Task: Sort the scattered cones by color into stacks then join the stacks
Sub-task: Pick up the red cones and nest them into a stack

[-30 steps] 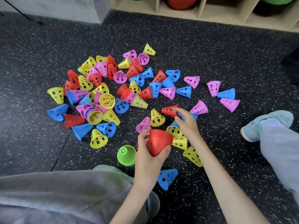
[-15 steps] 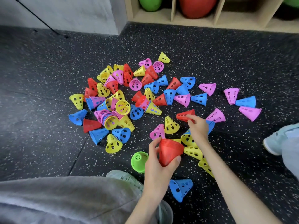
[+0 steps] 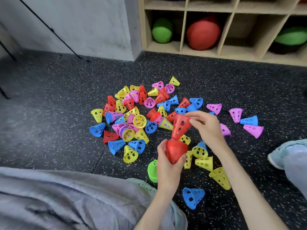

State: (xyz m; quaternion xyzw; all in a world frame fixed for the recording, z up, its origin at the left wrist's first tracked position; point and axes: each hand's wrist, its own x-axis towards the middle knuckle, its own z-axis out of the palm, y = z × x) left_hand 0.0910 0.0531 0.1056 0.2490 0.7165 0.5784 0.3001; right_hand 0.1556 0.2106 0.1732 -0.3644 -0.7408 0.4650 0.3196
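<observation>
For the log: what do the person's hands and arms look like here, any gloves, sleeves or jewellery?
Both the left hand and the right hand are bare, without gloves. No rings, watch or bracelet show. The forearms are uncovered to the frame edge, with no sleeve in view.

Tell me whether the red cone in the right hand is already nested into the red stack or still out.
Still out. The red cone hangs narrow end down just above the red stack's open rim.

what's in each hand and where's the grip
The left hand grips the red stack round its sides, wide end up. The right hand pinches a single red cone at its wide rim, narrow end down over the stack.
</observation>
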